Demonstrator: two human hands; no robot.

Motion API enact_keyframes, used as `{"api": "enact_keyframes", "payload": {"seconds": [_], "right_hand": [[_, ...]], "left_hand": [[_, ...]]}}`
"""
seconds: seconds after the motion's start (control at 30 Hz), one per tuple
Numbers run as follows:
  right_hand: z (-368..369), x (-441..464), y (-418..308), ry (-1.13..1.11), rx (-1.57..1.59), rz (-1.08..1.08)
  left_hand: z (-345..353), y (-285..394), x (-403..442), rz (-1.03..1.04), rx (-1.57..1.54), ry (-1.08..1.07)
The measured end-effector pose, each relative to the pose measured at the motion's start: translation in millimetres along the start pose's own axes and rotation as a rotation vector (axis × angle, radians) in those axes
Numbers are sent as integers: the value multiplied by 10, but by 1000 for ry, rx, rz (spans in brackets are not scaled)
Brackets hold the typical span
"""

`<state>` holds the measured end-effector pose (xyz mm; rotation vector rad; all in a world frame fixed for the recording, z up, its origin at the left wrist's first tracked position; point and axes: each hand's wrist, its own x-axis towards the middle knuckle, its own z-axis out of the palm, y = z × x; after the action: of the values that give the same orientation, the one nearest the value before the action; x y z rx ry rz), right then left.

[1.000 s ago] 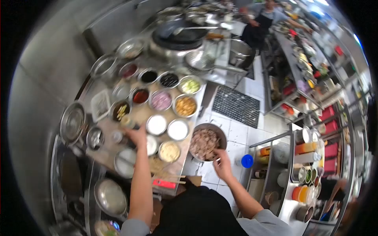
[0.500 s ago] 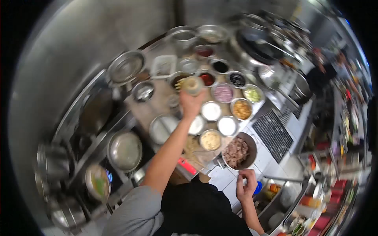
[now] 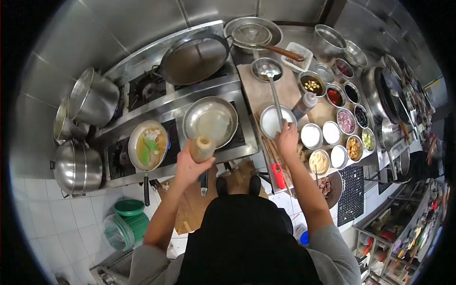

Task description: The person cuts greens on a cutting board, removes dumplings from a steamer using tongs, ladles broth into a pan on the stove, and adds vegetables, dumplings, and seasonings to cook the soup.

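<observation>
My left hand point(image 3: 189, 167) is wrapped round a squeeze bottle point(image 3: 203, 148) of pale yellowish content, held upright by the near edge of a steel pan point(image 3: 209, 124) on the stove. In that pan lies a thin pale layer. My right hand point(image 3: 287, 138) grips the end of a long-handled ladle point(image 3: 273, 88), whose bowl rests in a metal bowl at the back of the counter. Beneath the ladle's handle is a bowl of white content point(image 3: 271, 121). A dark bottle point(image 3: 304, 104) stands just right of it.
Left, a pan with green and white food point(image 3: 148, 147) sits on the stove, handle toward me. Behind is a large wok point(image 3: 194, 59). Steel pots point(image 3: 94, 97) stand far left. Ingredient bowls point(image 3: 346, 121) cover the right counter. Red-handled tongs or utensil point(image 3: 278, 175) lie at its edge.
The view has swung left to the stove. My left hand has carried the squeeze bottle from the counter to the pan. My right hand has moved from beside the meat pot and taken hold of the ladle.
</observation>
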<state>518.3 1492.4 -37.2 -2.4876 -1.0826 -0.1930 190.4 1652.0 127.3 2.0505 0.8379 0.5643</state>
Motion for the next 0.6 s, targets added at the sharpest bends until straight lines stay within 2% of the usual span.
{"api": "enact_keyframes", "payload": {"seconds": [0.07, 0.1, 0.27, 0.37, 0.43, 0.53, 0.6], "right_hand": [[167, 102, 70, -94, -70, 82], [201, 103, 94, -35, -42, 33], [-164, -207, 20, -56, 8, -35], [-573, -691, -139, -152, 86, 46], [-779, -1074, -194, -367, 158, 234], [-1053, -1477, -400, -346, 382, -6], [-983, -1626, -541, -305, 418, -26]], "left_hand": [[-173, -513, -126, -150, 83, -13], [-241, -735, -161, -188, 144, -41], [-330, -1566, -124, -332, 332, -202], [-325, -1738, 21, -368, 359, -284], [-295, -1835, 92, -382, 400, -321], [-225, -1875, 206, -434, 464, -398], [-258, -1757, 308, -512, 456, -519]]}}
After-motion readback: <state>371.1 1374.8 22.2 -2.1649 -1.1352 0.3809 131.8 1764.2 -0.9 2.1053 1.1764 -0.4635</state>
